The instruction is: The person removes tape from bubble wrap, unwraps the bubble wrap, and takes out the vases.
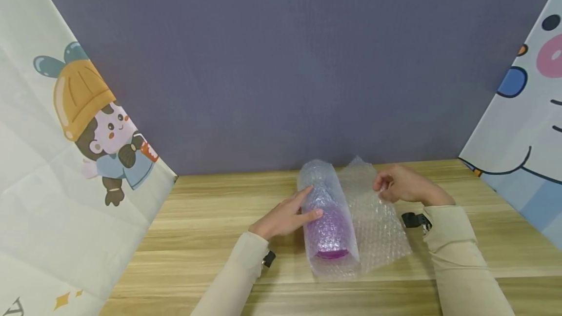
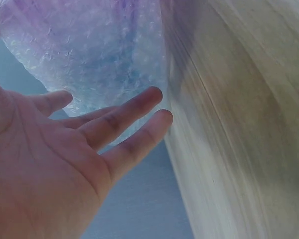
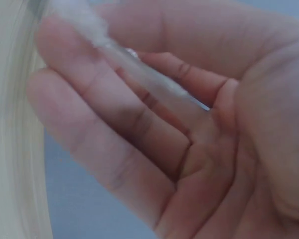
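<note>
Bubble wrap (image 1: pixel 349 223) lies on the wooden table (image 1: pixel 193 238), wrapped around a purple item (image 1: pixel 327 230). The left hand (image 1: pixel 286 214) rests on it, fingers spread; the right hand (image 1: pixel 406 184) pinches its loose part (image 1: pixel 379 233).

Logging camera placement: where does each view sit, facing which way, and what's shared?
Head: on the head, facing forward and down at the tabletop and bubble wrap around a purple object; left hand, right hand and sleeves show.
Left wrist: on the left wrist, facing over the left hand at bubble wrap.
Right wrist: on the right wrist, facing the right hand, which holds bubble wrap.
Head and left wrist share the left hand.
</note>
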{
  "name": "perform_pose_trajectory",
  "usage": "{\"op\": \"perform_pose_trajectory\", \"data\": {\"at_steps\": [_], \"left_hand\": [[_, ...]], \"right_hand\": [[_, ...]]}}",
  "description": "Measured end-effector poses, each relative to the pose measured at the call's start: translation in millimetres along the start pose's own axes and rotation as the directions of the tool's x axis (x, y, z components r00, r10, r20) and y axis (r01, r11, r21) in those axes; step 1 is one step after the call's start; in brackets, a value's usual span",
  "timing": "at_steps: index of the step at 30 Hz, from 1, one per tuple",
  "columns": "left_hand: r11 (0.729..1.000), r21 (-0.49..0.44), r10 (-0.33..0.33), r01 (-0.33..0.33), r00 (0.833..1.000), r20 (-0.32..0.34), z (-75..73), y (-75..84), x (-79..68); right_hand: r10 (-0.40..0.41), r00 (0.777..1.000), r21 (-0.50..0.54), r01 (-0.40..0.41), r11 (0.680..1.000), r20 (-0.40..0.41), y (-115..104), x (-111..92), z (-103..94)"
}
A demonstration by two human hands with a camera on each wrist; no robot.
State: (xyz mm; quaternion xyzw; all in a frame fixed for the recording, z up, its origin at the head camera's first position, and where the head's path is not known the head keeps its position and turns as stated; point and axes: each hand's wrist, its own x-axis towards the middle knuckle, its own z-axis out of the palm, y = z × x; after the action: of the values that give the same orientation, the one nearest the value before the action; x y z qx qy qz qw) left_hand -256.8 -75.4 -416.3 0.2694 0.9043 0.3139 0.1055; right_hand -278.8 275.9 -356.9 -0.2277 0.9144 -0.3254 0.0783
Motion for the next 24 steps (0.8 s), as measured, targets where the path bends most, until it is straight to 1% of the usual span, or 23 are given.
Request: {"op": "perform_pose_trajectory", "data": {"at_steps": [3,5,10,13,17,20,22,24], "left_hand": [[1.0,-0.001,0.001,-0.001,1.0,-0.003,-1.0,1.2,-0.8],[1.0,-0.001,-0.004,0.004,1.0,-0.01,-1.3,1.7,-1.2],[1.0,-0.011,-0.002,0.002,0.998,-0.055,-1.8,3.9,-1.3],[1.0,-0.016,0.009,-0.01,0.997,-0.076,-2.1,5.3,-0.7],[0.999,-0.016,0.027,-0.029,0.994,-0.102,-1.7,6.7,0.4],[0.999,-0.011,0.047,-0.049,0.991,-0.127,-1.2,8.4,0.6],[0.998,-0.002,0.066,-0.067,0.987,-0.144,-1.3,9.6,0.6],[0.995,0.016,0.096,-0.094,0.983,-0.159,-2.1,11.3,0.4]], "right_hand": [[0.038,0.999,0.029,-0.039,0.999,0.036,3.0,-1.0,0.4],[0.048,0.997,0.038,-0.05,0.998,0.058,5.4,-1.4,0.6],[0.034,0.996,0.029,-0.036,0.999,0.087,12.2,-1.9,1.6],[0.038,0.993,0.04,-0.043,0.998,0.115,16.3,-2.5,2.8],[0.069,0.982,0.086,-0.086,0.993,0.176,23.4,-2.7,5.5],[0.076,0.973,0.105,-0.101,0.989,0.218,29.3,-2.5,5.8],[0.072,0.97,0.09,-0.095,0.991,0.232,31.5,-3.0,4.2],[0.062,0.973,0.042,-0.073,0.996,0.224,30.5,-5.2,1.1]]}}
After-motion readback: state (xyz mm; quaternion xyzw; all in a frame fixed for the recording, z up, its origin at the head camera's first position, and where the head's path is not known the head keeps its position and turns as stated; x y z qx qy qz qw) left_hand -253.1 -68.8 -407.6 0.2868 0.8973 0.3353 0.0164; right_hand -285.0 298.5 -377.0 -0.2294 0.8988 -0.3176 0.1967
